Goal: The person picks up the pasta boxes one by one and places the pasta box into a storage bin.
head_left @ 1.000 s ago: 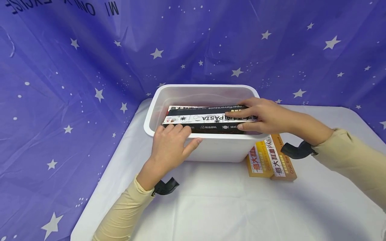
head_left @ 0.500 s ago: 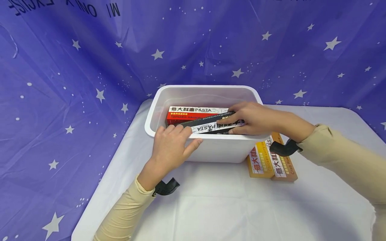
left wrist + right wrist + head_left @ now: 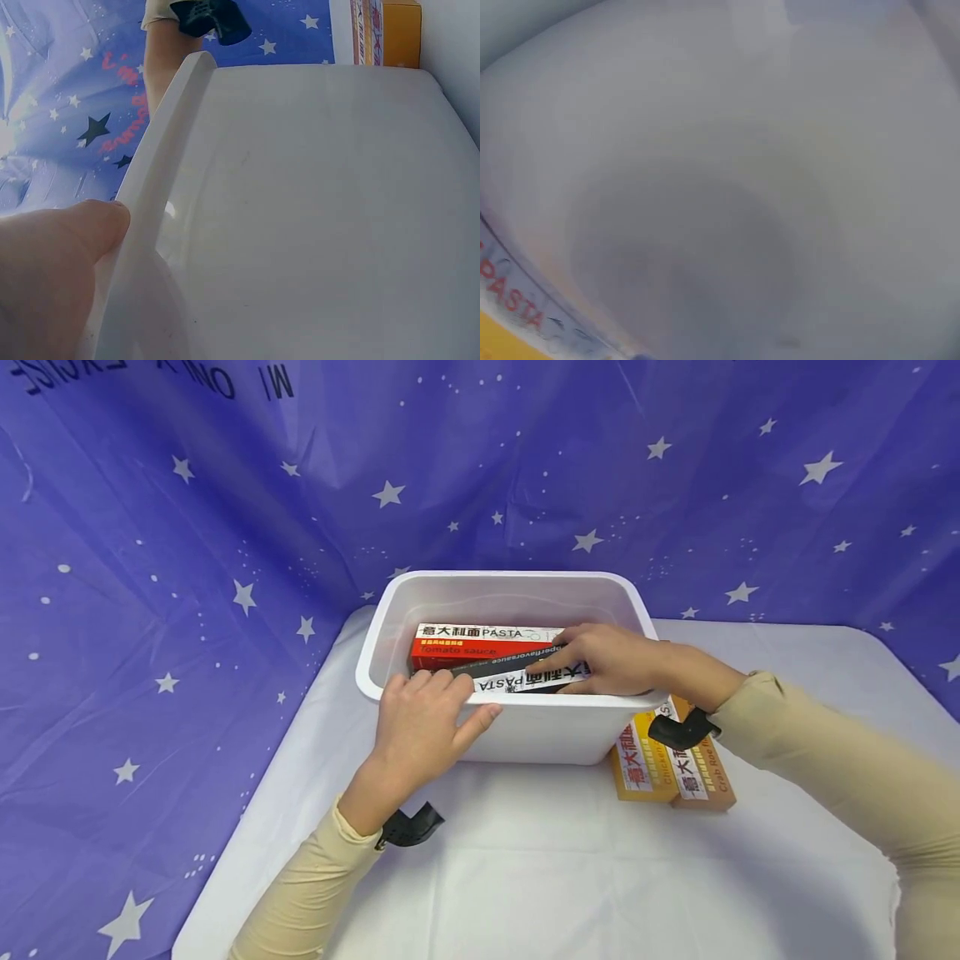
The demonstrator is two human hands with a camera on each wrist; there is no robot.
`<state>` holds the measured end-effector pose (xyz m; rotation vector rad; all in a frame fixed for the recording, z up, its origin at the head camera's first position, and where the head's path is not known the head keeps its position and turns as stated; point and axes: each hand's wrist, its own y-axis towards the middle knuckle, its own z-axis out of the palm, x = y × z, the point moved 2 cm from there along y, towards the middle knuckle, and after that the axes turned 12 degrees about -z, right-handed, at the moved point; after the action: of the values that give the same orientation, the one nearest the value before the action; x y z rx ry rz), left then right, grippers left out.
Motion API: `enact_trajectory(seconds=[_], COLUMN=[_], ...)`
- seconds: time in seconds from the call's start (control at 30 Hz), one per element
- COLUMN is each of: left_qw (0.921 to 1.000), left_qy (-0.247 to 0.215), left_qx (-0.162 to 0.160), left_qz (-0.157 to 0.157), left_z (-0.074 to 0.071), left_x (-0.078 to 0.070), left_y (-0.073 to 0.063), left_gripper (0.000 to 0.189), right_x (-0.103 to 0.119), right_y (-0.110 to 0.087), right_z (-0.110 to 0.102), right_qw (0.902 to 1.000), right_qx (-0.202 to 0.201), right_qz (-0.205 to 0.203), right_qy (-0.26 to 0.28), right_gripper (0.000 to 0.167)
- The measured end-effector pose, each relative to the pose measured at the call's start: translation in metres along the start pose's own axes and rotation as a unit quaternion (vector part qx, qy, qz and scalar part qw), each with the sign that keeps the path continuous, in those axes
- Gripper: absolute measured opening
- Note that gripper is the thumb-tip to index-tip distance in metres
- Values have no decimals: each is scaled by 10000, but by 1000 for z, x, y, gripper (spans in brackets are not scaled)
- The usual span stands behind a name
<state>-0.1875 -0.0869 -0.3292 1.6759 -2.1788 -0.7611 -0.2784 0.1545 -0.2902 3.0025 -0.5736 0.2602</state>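
In the head view a white plastic bin (image 3: 540, 731) stands on the table. My left hand (image 3: 420, 718) grips its front rim near the left corner, fingers over the edge and thumb outside. The left wrist view has that thumb (image 3: 105, 225) against the rim. Reaching inside, my right hand (image 3: 611, 662) holds the right end of a black-and-white pasta box (image 3: 504, 682). This box lies slanted, its left end hidden behind my left fingers. Behind it rests a red tomato-sauce pasta box (image 3: 450, 647), its right end hidden by my right hand.
Outside the bin's right front corner lie a yellow pasta box (image 3: 647, 772) and an orange one (image 3: 707, 781), side by side. White cloth covers the table (image 3: 525, 860). A purple starry curtain (image 3: 480, 468) hangs behind. Blurred bin wall (image 3: 727, 187) fills most of the right wrist view.
My right hand has moved left and slightly lower with the black-and-white pasta box, which has slanted and sunk toward the bin's front. The red box has come into sight. My left hand stays put.
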Motion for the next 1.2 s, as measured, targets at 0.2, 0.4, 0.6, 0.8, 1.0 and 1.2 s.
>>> enact_trajectory(seconds=[0.2, 0.4, 0.6, 0.8, 1.0, 1.2], left_qw=[10000, 10000, 9999, 9999, 10000, 10000], left_qy=[-20, -84, -128, -109, -90, -72], left_qx=[-7, -28, -29, 27, 20, 20], left_qz=[9, 12, 13, 3, 7, -28], left_z=[0, 1, 1, 1, 0, 0], left_x=[0, 1, 1, 0, 0, 0], left_y=[0, -1, -1, 0, 0, 0], left_gripper=[44, 44, 43, 43, 43, 43], right_x=[-3, -2, -3, -5, -6, -5], right_y=[-3, -3, -4, -5, -5, -3], right_z=[8, 8, 8, 11, 12, 10], right_qw=[9997, 9995, 9993, 9996, 9998, 9996], right_qx=[7, 68, 81, 38, -41, -52], right_qz=[148, 223, 271, 219, 96, 186], right_qy=[212, 197, 223, 150, 179, 206], right_gripper=[47, 48, 49, 49, 49, 51])
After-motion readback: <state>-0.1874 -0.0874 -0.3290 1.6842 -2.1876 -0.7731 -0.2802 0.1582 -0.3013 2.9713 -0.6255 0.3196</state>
